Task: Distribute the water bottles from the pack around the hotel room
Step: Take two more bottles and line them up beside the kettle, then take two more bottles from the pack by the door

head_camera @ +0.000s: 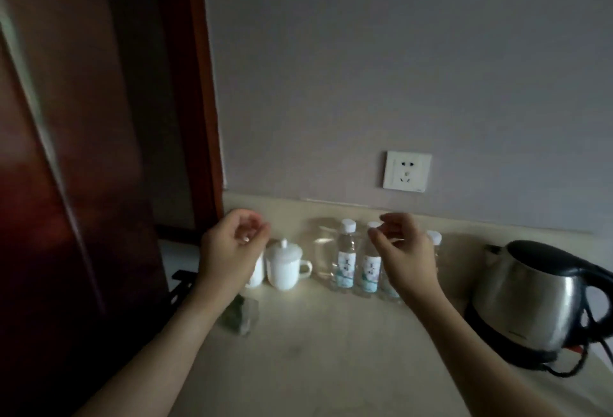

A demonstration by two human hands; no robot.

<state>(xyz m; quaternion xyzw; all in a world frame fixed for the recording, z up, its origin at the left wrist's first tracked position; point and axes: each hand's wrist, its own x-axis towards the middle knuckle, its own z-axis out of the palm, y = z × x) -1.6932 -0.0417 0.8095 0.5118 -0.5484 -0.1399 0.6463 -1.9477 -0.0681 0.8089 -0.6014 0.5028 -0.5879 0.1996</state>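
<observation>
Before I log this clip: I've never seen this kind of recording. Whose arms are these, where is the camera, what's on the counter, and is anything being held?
No machine here: a person wears one camera on the head, looking down at their own bare arms. The left hand and right hand hover above the beige counter, fingers loosely curled, holding nothing. Against the wall stand water bottles with white caps, a lidded white cup, a clear glass and a steel kettle. A wall socket sits above.

Lidded mug (284,264) left of bottles (346,257), kettle (534,300) right, on counter (331,350)
</observation>
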